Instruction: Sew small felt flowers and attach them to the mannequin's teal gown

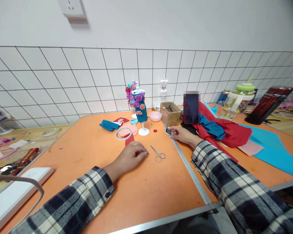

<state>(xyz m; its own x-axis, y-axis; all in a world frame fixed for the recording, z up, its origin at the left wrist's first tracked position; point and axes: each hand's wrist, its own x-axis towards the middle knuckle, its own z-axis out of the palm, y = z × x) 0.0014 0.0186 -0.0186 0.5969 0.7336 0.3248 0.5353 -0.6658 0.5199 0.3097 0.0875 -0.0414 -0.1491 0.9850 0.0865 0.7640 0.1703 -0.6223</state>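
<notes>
My left hand (pixel 133 156) rests on the orange table, loosely bent with the thumb stretched out, holding nothing that shows. Small scissors (pixel 158 155) lie just right of its fingertips. My right hand (pixel 182 134) is at the table's metal seam, in front of a cardboard box (pixel 171 114); its fingers are closed around something small and greyish that I cannot make out. Between and beyond the hands stands a mini dress form (pixel 141 107) in a teal dress with purple and peach flowers. A small red scrap (pixel 155 131) lies near its base.
A tape roll (pixel 123 138), folded teal cloth (pixel 109 125) and a pink bowl (pixel 155 116) sit toward the back. A bare dress form (pixel 163 87) stands behind. A phone (pixel 191 109), red cloth (pixel 236 131), a green-lidded cup (pixel 240 102) and a dark red flask (pixel 268 105) occupy the right.
</notes>
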